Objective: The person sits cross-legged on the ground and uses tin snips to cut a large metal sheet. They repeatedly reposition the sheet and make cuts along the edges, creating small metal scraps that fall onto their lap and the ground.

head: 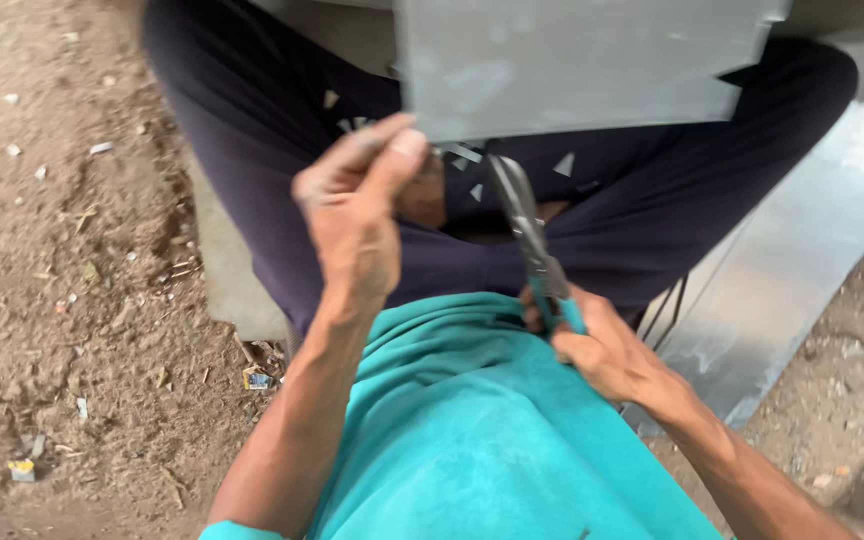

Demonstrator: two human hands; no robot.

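The grey metal sheet (577, 60) hung above the seated person's lap, its lower edge pinched at the left corner between thumb and fingers of the left hand (357, 215). Tin snips (532, 240) with teal handles met that edge from below, their blades pointing up at it. The right hand (602, 350) was clenched round the handles. Small metal offcuts (564, 165) lay scattered on the dark trousers (252, 150). A larger shiny sheet (802, 270) rested on the dirt ground (52, 300) to the right.
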